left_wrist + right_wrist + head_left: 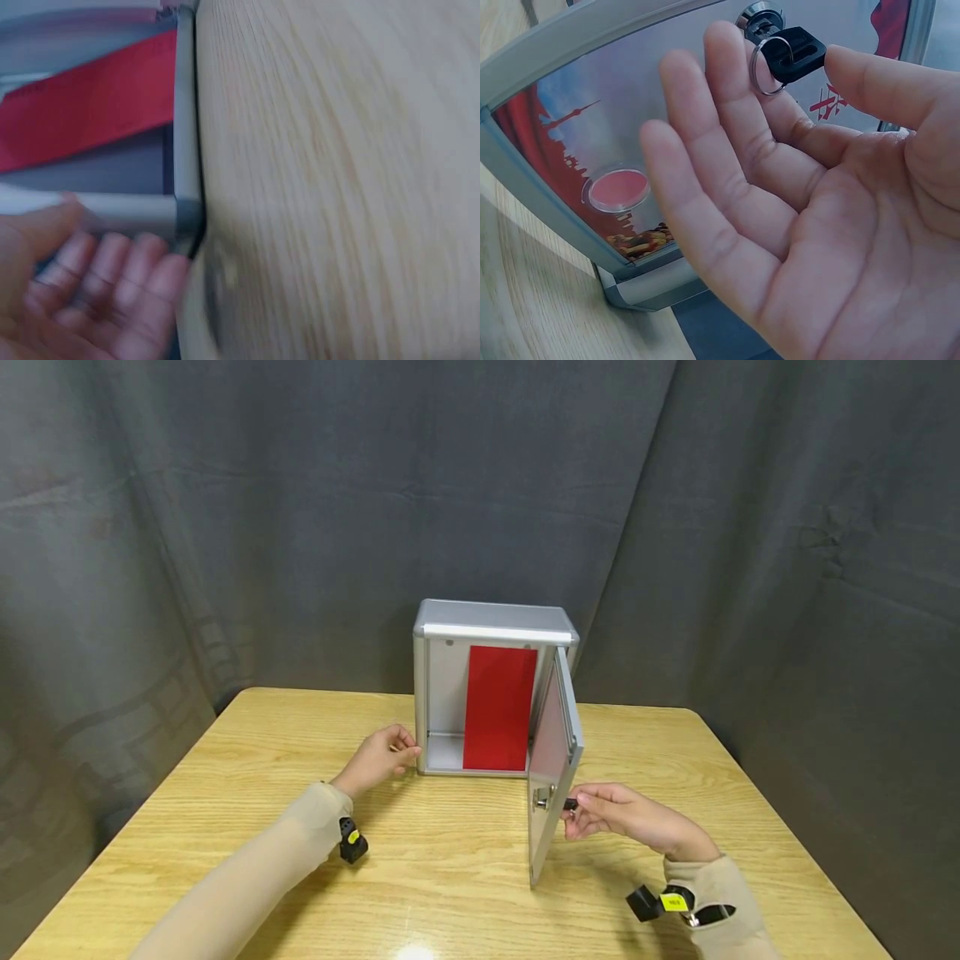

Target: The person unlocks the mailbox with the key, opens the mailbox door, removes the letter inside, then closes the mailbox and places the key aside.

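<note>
A silver metal box (495,617) stands upright on the table, its door (555,760) swung out toward me on the right. Inside leans a red paper slip (498,710). My left hand (384,758) is at the box's lower left edge, thumb tip at the front frame and fingers loosely bent beside the outer wall. On the door's outer face, my right hand (618,814) pinches a black-headed key (801,56) between thumb and index finger. The key sits in the lock (761,16), with a metal ring (757,75) hanging from it. The other right fingers are extended.
Under the box is a light wood table (315,727). Grey curtains (420,485) hang behind and at both sides. The door's lower corner reaches out over the table between my hands. A printed picture and a round pink disc (619,187) are on the door's outer face.
</note>
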Tool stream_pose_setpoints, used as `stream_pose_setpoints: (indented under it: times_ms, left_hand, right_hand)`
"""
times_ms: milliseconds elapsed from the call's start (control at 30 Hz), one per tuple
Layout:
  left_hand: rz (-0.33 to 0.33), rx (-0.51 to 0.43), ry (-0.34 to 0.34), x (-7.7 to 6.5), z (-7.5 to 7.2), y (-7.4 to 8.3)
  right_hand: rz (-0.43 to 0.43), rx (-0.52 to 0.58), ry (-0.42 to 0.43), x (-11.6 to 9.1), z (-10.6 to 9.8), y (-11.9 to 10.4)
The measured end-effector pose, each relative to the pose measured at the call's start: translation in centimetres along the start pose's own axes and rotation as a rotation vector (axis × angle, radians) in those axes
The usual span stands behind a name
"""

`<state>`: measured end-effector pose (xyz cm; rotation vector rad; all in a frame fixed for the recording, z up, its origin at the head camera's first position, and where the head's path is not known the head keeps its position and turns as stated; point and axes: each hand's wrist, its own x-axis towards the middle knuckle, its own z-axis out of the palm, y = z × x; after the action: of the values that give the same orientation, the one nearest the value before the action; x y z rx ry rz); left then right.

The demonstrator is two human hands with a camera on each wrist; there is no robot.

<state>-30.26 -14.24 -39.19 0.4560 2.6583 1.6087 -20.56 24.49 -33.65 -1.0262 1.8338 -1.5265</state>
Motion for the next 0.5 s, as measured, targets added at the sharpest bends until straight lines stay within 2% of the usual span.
stream_pose_setpoints:
  times_ms: [67,133,233,300,367,433,500]
  left_hand:
    - [-0.046,0.005,-0.071,-0.4,0.2,0.4]
    - [-0.077,-0.002,-0.170,-0.7,0.7,1.0]
    - [-0.050,-0.008,-0.311,-1.0,1.8,2.2]
    - [0.008,-0.010,-0.340,-1.1,2.7,3.4]
    - [0.054,0.014,-0.293,-1.0,3.7,4.7]
    - [0.087,0.063,-0.185,-0.7,4.7,5.8]
    - [0.084,0.089,-0.059,0.1,5.6,6.7]
  right_hand:
    - [-0.001,0.001,-0.001,0.0,0.0,0.0]
    - [-0.004,-0.002,-0.002,0.0,0.0,0.1]
    - [-0.011,-0.009,-0.005,0.0,0.0,0.1]
    - [-0.014,-0.010,-0.008,0.0,0.0,0.1]
    - [-0.016,-0.010,-0.010,0.0,0.0,0.1]
    - [-0.022,-0.006,-0.010,0.0,0.0,0.1]
    - [-0.029,0.002,-0.010,0.0,0.0,0.2]
